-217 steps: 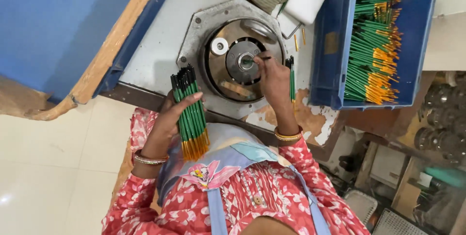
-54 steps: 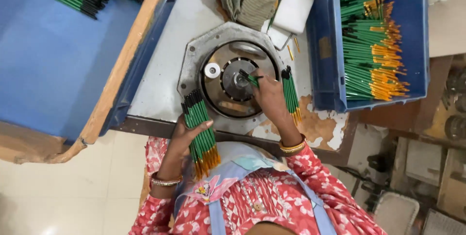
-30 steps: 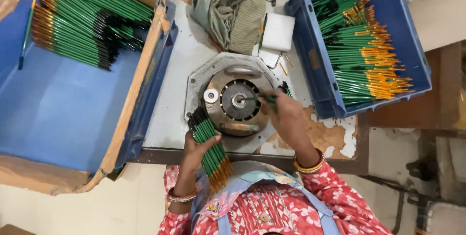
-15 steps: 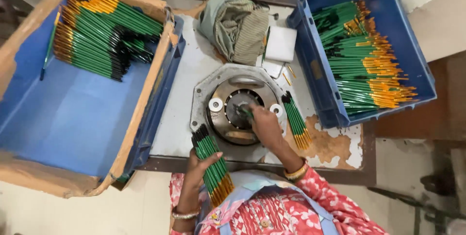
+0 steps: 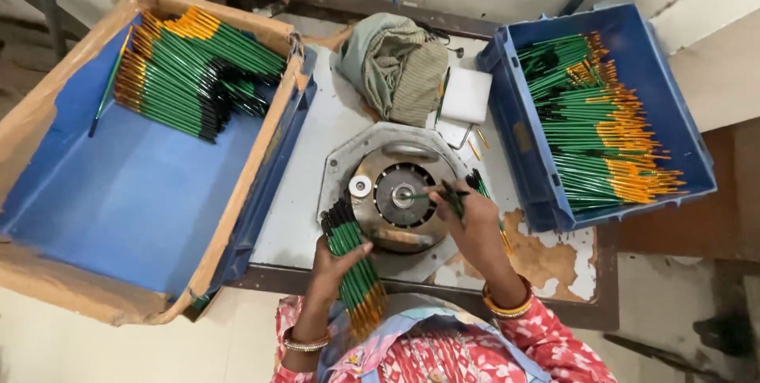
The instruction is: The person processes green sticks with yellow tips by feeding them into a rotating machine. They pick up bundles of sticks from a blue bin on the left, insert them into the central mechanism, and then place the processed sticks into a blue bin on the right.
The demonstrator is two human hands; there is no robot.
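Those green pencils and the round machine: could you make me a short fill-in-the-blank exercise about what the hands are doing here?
1. The left hand grips a bundle of green ____.
2. The right hand holds one pencil against the middle of the ____ metal machine.
3. The crate of pencils on the person's right is coloured ____.
4. A folded ____ lies behind the machine.

Missing words: pencils; round; blue; cloth

Worn metal table (image 5: 317, 185), paint chipped at front right. On it: round machine (image 5: 396, 193) at centre, folded cloth (image 5: 396, 66), white block (image 5: 465, 95), blue crate (image 5: 546, 201) at right, lined crate (image 5: 261, 185) at left.
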